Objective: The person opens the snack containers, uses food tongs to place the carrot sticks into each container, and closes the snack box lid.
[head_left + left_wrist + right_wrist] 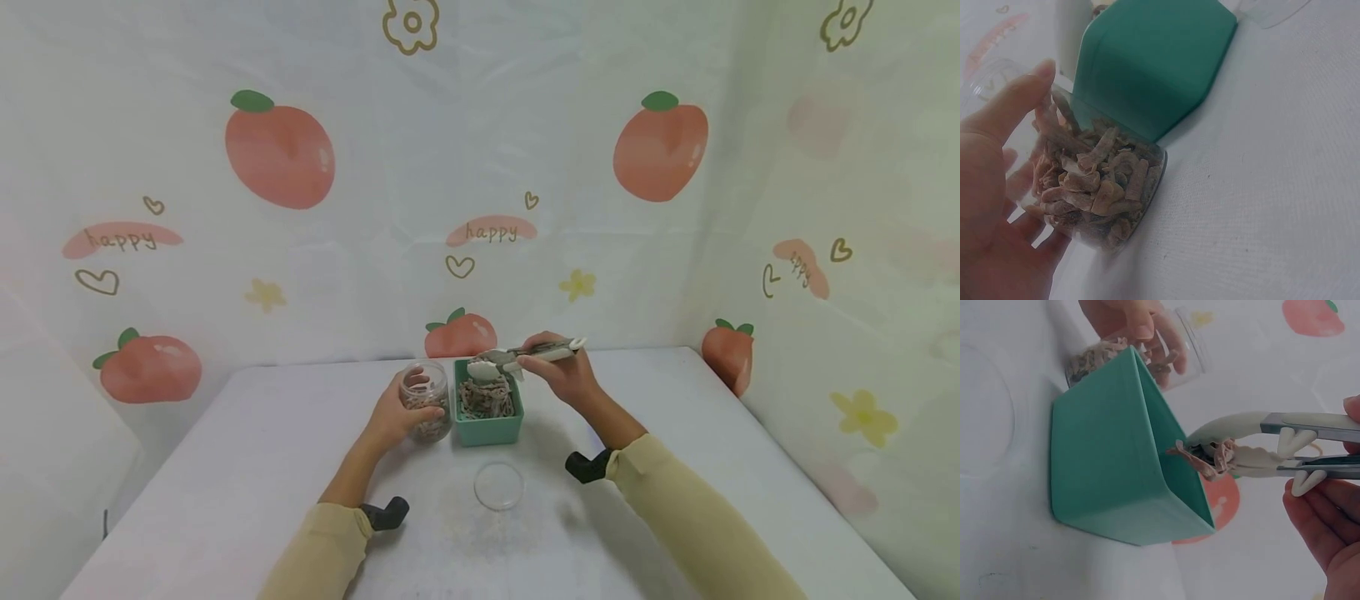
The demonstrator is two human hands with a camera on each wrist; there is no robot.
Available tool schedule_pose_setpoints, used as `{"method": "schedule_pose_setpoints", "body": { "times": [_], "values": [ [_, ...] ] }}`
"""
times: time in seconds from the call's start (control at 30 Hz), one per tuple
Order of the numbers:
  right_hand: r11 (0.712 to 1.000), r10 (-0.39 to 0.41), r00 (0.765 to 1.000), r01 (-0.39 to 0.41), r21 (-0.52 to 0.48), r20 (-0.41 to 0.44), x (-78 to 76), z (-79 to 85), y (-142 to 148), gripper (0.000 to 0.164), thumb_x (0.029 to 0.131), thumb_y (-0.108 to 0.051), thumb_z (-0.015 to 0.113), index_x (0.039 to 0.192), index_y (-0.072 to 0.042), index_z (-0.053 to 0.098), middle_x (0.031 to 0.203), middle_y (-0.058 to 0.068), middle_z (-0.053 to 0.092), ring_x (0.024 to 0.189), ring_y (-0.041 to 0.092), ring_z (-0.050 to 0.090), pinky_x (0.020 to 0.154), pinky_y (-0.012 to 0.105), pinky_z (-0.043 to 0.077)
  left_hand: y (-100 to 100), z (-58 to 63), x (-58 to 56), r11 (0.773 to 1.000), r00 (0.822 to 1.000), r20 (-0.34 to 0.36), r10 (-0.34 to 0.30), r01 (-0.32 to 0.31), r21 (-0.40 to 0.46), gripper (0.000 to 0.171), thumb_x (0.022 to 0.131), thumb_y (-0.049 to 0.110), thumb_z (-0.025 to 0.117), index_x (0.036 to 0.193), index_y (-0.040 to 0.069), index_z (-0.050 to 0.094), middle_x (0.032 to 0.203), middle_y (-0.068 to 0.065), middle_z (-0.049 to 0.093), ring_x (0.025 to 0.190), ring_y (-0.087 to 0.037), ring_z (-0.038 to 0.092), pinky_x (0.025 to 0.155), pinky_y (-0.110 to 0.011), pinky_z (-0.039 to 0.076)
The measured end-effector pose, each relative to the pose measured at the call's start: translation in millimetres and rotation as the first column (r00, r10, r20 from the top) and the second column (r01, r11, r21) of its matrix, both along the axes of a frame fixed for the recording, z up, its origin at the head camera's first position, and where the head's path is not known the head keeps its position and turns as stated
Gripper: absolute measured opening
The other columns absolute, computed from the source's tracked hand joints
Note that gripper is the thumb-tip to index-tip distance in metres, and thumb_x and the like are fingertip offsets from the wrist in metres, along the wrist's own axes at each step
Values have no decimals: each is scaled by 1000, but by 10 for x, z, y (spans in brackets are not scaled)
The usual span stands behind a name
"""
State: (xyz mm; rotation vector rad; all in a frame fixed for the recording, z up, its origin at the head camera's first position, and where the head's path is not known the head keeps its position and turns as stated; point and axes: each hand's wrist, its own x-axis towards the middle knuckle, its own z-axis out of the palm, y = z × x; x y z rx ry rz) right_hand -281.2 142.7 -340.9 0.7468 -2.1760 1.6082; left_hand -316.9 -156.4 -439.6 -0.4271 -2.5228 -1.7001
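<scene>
My left hand grips a clear jar, its fingers and thumb around the side. Wrinkled brown dried pieces partly fill the jar, as the left wrist view shows. Beside it, on the right, stands a green rectangular box that also holds dried pieces. In my right hand is a pair of tongs with metal arms and whitish heads. A small clump of dried pieces sits between those heads, at the box's open top in the right wrist view.
A round clear lid lies flat on the white tabletop, in front of the box. Behind the table hangs a white sheet printed with fruit, and similar sheeting runs along the right side.
</scene>
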Motion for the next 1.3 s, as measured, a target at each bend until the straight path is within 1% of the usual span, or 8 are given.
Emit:
{"method": "schedule_pose_setpoints", "body": {
  "times": [0.13, 0.17, 0.37, 0.43, 0.8, 1.0, 1.17, 1.3],
  "values": [
    [1000, -7, 1000, 7, 3, -8, 30, 30, -24, 16, 86, 3, 69, 95, 15, 64, 85, 22, 65, 70, 14, 53, 62, 26, 45, -2, 2, -6, 1000, 1000, -6, -1, 1, -3, 85, 76, 25, 85, 145, 13, 36, 140, -10, 49, 132, -30, 42, 107, -50, 34],
    [1000, -4, 1000, 4, -3, -8, 29, 26, -27, 16, 86, 4, 69, 95, 15, 64, 85, 22, 65, 70, 14, 53, 62, 26, 46, 9, 46, 25, 1000, 1000, 0, -6, 6, -2, 85, 77, 23, 84, 145, 11, 35, 141, -12, 49, 132, -32, 42, 107, -51, 34],
    [1000, 2, 1000, -3, -19, -9, 20, 17, -38, 17, 86, 4, 69, 96, 16, 63, 87, 24, 65, 71, 15, 55, 63, 24, 46, 8, 28, 4, 1000, 1000, -1, -18, 18, 10, 84, 78, 20, 83, 146, 8, 35, 142, -17, 47, 132, -35, 42, 107, -52, 34],
    [1000, 2, 1000, -2, -25, -19, 21, 25, -43, 16, 86, 4, 68, 96, 16, 63, 87, 24, 65, 72, 13, 56, 64, 24, 47, -4, -24, -35, 1000, 1000, -9, -15, 15, 13, 85, 77, 22, 84, 146, 9, 35, 141, -15, 48, 131, -34, 42, 107, -52, 34],
    [998, -4, 998, 0, -60, -64, 59, 147, -134, 15, 86, 5, 68, 96, 16, 64, 86, 23, 65, 71, 13, 56, 64, 23, 47, -7, -2, 0, 1000, 1000, 2, -9, 9, 10, 87, 76, 24, 85, 146, 11, 35, 142, -13, 48, 132, -33, 42, 106, -52, 35],
    [995, 29, 996, -37, -93, -84, 72, 227, -226, 14, 85, 7, 67, 96, 16, 63, 87, 25, 65, 71, 12, 56, 65, 23, 48, 1, -8, 0, 1000, 1000, 6, 0, 0, 10, 85, 76, 22, 85, 145, 12, 36, 141, -13, 48, 131, -33, 42, 106, -51, 35],
    [985, 85, 992, -98, -145, -98, 74, 299, -304, 14, 85, 10, 65, 97, 18, 61, 88, 27, 64, 73, 12, 58, 67, 23, 49, 9, -5, 7, 1000, 1000, 4, 6, -6, 3, 85, 77, 21, 84, 146, 11, 36, 141, -13, 49, 131, -34, 43, 106, -51, 35],
    [973, 130, 985, -148, -178, -109, 11, 299, -361, 13, 85, 12, 63, 97, 18, 61, 85, 25, 65, 72, 12, 60, 67, 25, 51, 9, -1, -2, 1000, 1000, 8, -1, 1, 5, 84, 78, 21, 84, 146, 10, 35, 142, -16, 47, 132, -35, 42, 107, -52, 34]
  ]
}}
